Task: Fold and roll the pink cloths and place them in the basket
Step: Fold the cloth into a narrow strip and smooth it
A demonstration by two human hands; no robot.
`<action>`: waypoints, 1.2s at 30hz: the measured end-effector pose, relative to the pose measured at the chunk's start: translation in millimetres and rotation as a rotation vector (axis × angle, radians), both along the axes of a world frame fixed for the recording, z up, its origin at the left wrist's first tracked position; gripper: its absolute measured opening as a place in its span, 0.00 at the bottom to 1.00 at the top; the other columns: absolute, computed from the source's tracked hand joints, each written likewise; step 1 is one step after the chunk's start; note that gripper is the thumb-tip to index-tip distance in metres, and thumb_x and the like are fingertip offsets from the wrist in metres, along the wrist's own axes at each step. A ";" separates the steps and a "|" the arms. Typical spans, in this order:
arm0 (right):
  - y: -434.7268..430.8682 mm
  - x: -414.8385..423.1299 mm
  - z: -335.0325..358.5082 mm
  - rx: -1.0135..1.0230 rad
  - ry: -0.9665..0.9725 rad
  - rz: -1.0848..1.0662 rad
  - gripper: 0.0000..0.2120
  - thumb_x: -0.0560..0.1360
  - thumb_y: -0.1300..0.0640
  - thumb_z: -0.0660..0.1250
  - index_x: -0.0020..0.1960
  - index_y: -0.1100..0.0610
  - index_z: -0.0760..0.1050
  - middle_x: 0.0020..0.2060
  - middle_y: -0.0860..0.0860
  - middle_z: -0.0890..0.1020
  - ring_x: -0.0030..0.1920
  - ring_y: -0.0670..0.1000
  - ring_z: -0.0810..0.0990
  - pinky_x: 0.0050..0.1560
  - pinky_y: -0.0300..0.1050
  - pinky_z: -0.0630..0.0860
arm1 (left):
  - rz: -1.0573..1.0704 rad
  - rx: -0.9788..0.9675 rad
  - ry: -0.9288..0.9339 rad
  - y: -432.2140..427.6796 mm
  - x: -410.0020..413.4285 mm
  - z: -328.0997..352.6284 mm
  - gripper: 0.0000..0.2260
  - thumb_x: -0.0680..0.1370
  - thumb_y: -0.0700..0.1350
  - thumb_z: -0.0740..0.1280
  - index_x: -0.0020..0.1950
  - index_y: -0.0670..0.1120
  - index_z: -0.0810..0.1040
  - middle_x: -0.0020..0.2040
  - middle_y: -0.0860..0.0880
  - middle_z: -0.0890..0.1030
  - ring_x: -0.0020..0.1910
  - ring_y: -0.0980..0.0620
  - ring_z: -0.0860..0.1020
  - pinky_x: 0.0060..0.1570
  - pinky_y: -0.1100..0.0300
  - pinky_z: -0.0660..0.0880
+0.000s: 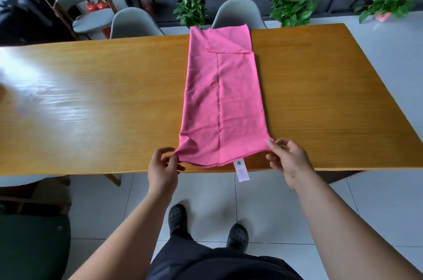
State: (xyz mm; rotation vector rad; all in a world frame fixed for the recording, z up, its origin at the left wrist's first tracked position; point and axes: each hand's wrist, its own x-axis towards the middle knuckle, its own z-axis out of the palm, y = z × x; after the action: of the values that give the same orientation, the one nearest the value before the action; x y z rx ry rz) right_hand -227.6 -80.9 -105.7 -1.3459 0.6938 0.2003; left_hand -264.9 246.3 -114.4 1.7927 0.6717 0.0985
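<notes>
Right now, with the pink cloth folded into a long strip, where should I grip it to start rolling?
Probably take the two near corners, coming from the table's near edge: the pink cloth runs away from you, its short hem at that edge. The left hand and right hand pinch those corners.

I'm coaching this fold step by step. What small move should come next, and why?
Probably turn the near edge over to start rolling: the pink cloth lies folded in a long strip, left hand and right hand pinching its near corners.
</notes>
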 end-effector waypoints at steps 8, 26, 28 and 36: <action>-0.6 35.8 33.8 0.079 -0.121 0.107 0.07 0.78 0.58 0.74 0.52 0.50 0.79 0.43 0.48 0.85 0.35 0.45 0.82 0.33 0.40 0.75 | -0.063 -0.469 -0.100 24.8 46.1 36.7 0.04 0.82 0.43 0.71 0.56 0.46 0.80 0.42 0.48 0.84 0.38 0.53 0.81 0.39 0.59 0.77; 8.7 -54.4 -44.2 -0.471 0.114 0.304 0.08 0.75 0.57 0.79 0.49 0.56 0.81 0.41 0.53 0.88 0.35 0.50 0.86 0.35 0.44 0.77 | -0.375 0.385 0.322 52.7 -33.2 -29.7 0.11 0.81 0.39 0.68 0.46 0.55 0.83 0.44 0.54 0.85 0.30 0.60 0.83 0.30 0.62 0.71; 10.1 -60.8 -49.9 -0.599 0.152 0.398 0.08 0.74 0.55 0.80 0.46 0.53 0.81 0.38 0.51 0.87 0.34 0.48 0.87 0.40 0.46 0.79 | -0.388 0.450 0.336 54.7 -39.7 -32.7 0.10 0.81 0.40 0.70 0.46 0.55 0.84 0.43 0.56 0.84 0.30 0.62 0.81 0.30 0.64 0.70; 24.7 -57.7 -54.2 -1.032 0.221 0.579 0.07 0.75 0.49 0.73 0.41 0.47 0.76 0.41 0.42 0.82 0.42 0.49 0.81 0.40 0.43 0.76 | -0.564 0.704 0.439 57.8 -40.3 -32.8 0.04 0.80 0.55 0.68 0.53 0.60 0.82 0.47 0.55 0.86 0.47 0.47 0.85 0.45 0.54 0.80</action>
State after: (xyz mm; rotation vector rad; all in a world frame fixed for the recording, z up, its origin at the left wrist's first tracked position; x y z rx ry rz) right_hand -285.3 -56.1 -159.9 -2.5400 0.5790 0.4983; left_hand -305.2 304.1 -147.3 2.6636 0.4231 -0.5123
